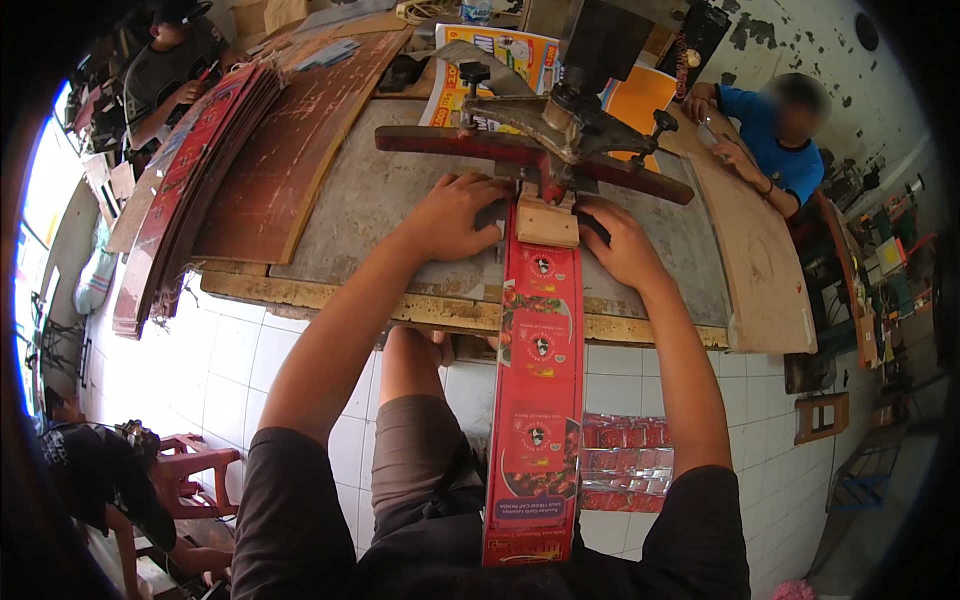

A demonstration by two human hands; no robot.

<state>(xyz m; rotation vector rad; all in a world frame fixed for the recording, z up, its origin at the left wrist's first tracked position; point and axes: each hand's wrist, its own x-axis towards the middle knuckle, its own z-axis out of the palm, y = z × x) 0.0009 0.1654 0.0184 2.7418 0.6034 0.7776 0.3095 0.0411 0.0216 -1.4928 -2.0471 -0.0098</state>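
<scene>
A long red printed strip runs from under the press across the table's front edge and down to my lap. A pale wooden block sits over its far end, below the press head. My left hand lies on the table at the strip's left, fingers stretched toward the press and thumb apart. On the other side, my right hand rests by the block with its fingers and thumb apart, the fingertips close to the strip's edge. The strip's far end is hidden under the block and press.
A stack of similar red strips lies at the left beside a brown board. Several packs of red items are on the floor at right. A person in a blue shirt sits at the far right; another person is far left.
</scene>
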